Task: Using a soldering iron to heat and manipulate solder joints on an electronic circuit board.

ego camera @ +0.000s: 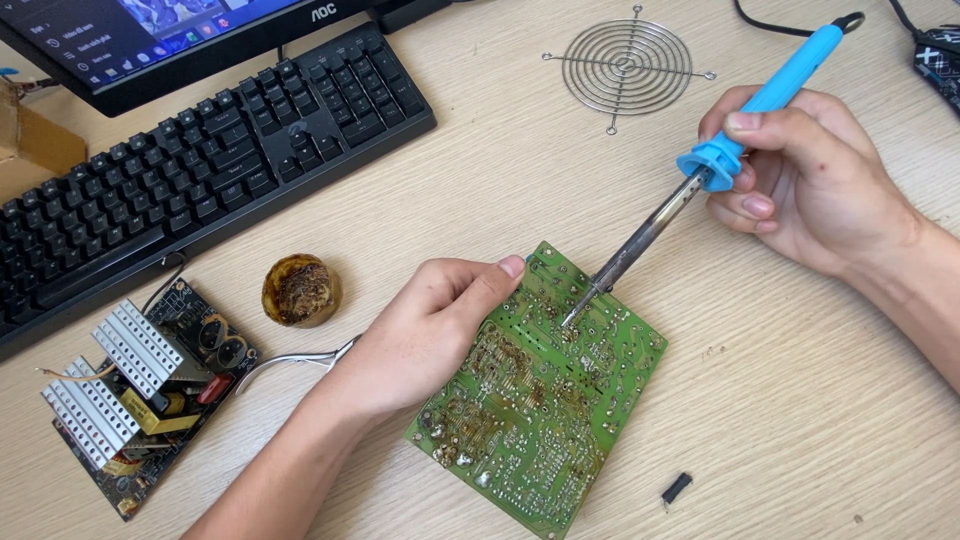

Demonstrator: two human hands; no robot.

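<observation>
Head camera, looking down at a pale wood-grain worktop [480,170]. The right hand [800,175] was pinching a blue-handled soldering iron [700,170] near its collar, thumb on top and fingers curled beneath. The iron's dark metal tip touched the solder side of a green circuit board [540,410], near the board's upper edge. The board lay flat near the middle of the worktop. The left hand [420,335] was curled over the board's left edge, thumb pressing on the corner, holding it down; metal pliers [290,362] showed from under the palm.

To the left sat a round tin of brown flux [300,290], a second board with finned heat sinks [140,390], and a black keyboard [200,150]. A wire fan guard [627,67] lay behind; a small black component [676,488] lay loose to the right.

Risks, as a judgement: the left thumb was close to the hot tip, so a slip could burn it. Dwelling too long could lift a pad, and a shifting board could bridge neighbouring joints.
</observation>
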